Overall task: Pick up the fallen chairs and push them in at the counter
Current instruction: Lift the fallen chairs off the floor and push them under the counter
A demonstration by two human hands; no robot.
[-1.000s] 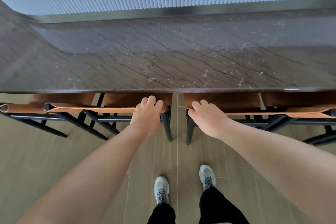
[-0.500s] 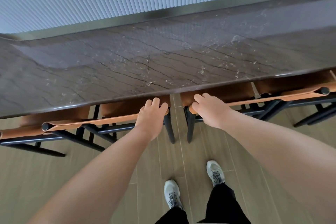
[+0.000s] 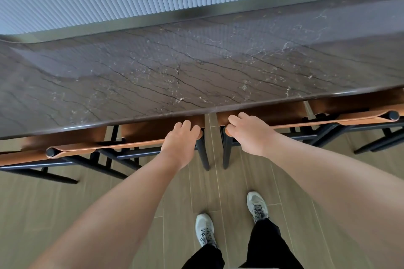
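Two chairs stand upright before me: my left hand [image 3: 179,140] grips the left chair's [image 3: 122,148] backrest, my right hand [image 3: 249,130] the right chair's [image 3: 306,123]; both run along the surface [image 3: 196,72] edge, seats tucked under.

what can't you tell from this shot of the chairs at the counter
Head view only:
- Chair seats: hidden under the counter.
- Fingers of left hand and right hand: tips curl out of sight over the chair backs.
- Outer chairs: cut off by the frame edges.
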